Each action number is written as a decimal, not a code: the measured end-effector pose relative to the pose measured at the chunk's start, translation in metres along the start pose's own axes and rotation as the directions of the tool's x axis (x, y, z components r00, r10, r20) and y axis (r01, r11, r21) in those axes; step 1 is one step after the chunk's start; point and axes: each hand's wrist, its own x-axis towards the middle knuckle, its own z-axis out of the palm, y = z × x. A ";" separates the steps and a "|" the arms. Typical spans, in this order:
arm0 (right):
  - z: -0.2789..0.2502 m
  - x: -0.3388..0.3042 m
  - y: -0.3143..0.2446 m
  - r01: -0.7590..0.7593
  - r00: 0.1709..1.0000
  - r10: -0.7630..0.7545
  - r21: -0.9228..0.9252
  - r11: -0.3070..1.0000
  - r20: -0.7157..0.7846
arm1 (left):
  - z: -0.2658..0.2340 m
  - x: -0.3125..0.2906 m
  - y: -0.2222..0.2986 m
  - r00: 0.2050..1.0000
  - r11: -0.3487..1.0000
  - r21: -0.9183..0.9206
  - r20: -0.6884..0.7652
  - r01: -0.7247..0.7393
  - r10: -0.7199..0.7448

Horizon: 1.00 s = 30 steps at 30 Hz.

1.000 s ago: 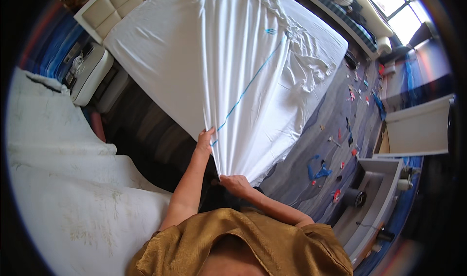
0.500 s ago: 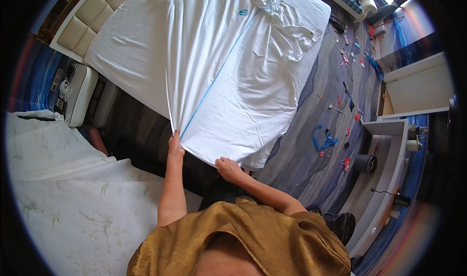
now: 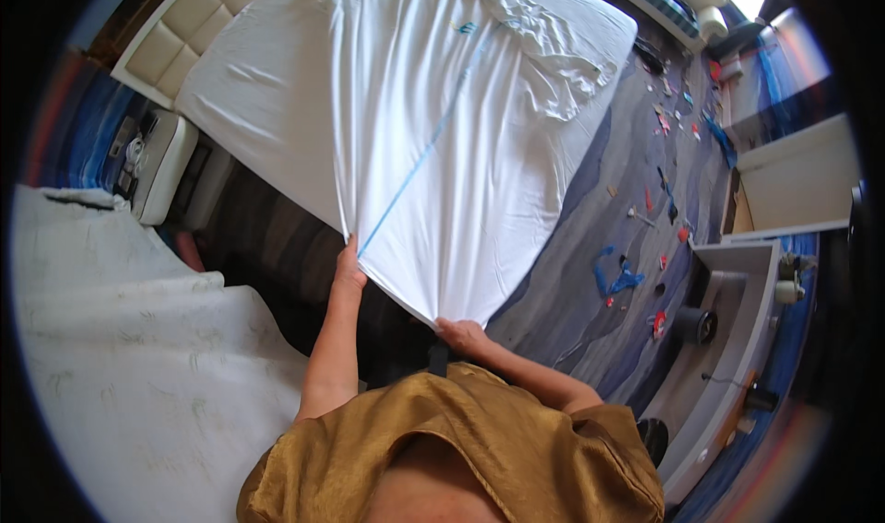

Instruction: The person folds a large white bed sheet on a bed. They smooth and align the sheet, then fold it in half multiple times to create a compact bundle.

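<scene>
The sheet (image 3: 498,191) lies across the bed (image 3: 244,108), and its near edge is stretched toward the person. The left hand (image 3: 348,267) is closed on this edge, beside the blue line (image 3: 419,165); the right hand (image 3: 464,335), nearer and more to the right, also grasps it. The work seems partly done: long folds and the crumpled far right part are not yet smooth.

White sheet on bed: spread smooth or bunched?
Partly spread: folds run along the white sheet from left hand and right hand; its far part lies crumpled.
</scene>
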 end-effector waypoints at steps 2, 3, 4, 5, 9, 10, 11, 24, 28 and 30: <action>-0.003 -0.004 -0.008 0.020 1.000 -0.020 0.037 0.999 -0.015 | 0.007 0.000 -0.007 0.998 0.999 -0.053 0.055 -0.003 0.006; -0.009 -0.003 -0.013 0.023 1.000 -0.023 0.037 0.999 0.011 | 0.007 0.004 -0.006 0.996 0.996 -0.088 0.093 0.011 -0.003; -0.014 -0.004 -0.015 0.032 0.998 -0.035 0.052 0.998 0.050 | 0.006 0.005 -0.008 0.996 0.994 -0.105 0.083 -0.007 0.016; -0.019 -0.004 -0.017 0.043 0.995 -0.048 0.064 0.997 0.085 | 0.004 0.010 -0.006 0.999 0.994 -0.112 0.042 -0.020 0.025; -0.027 -0.007 -0.022 0.016 0.989 -0.030 0.095 0.995 0.146 | 0.013 0.030 0.008 0.999 0.989 -0.142 -0.032 -0.041 0.037; -0.029 -0.006 -0.025 0.012 0.987 -0.028 0.103 0.995 0.160 | 0.015 0.039 0.017 0.998 0.990 -0.133 -0.026 -0.053 0.050; -0.032 -0.006 -0.030 -0.001 0.982 -0.014 0.077 0.997 0.187 | 0.018 0.049 0.025 0.998 0.990 -0.126 -0.020 -0.062 0.060; 0.024 0.045 -0.011 -0.468 0.881 0.473 -0.129 0.875 0.013 | -0.037 0.121 0.155 0.890 0.795 0.413 0.098 -0.444 0.446; 0.030 0.095 -0.001 -0.478 0.872 0.446 -0.153 0.865 -0.202 | -0.077 0.073 0.169 0.827 0.529 0.690 0.184 -0.494 0.531; -0.004 0.157 -0.045 -0.424 0.859 0.379 -0.062 0.904 -0.344 | -0.075 0.046 0.184 0.789 0.409 0.766 0.202 -0.497 0.580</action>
